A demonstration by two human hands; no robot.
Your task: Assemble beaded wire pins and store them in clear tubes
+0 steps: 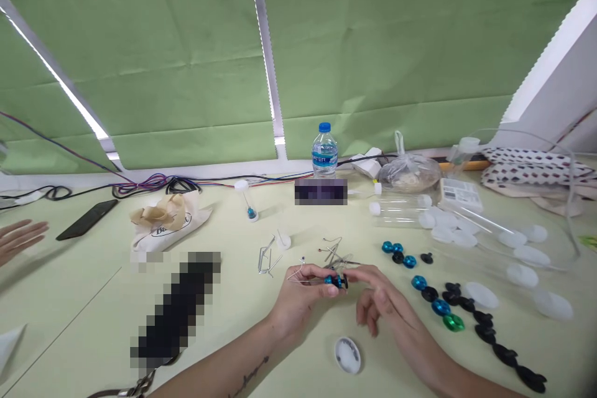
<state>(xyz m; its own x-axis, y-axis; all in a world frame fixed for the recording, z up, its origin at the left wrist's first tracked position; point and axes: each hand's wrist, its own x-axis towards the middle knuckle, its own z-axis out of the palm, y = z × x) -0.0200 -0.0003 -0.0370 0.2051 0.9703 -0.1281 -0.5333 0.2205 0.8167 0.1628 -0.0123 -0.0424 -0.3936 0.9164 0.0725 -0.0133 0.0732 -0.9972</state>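
Note:
My left hand (301,298) pinches a small blue and black part (336,282) between thumb and fingers, with thin metal wires beside it. My right hand (380,298) is at the part's right side, its index finger reaching the black end and its other fingers apart and curled. Just beyond the hands lie bent metal wires (332,250), and more bent wires (268,256) rest to the left. A small round white dish (347,355) with tiny pieces stands nearer me. Blue knobs (418,283), black knobs (485,326) and a green knob (454,322) lie to the right.
A water bottle (324,152) stands at the back. Clear tubes (401,211) with white caps lie at the right. On the left are a cloth bag (172,224), a phone (87,220) and another person's hand (21,239). Cables run along the wall.

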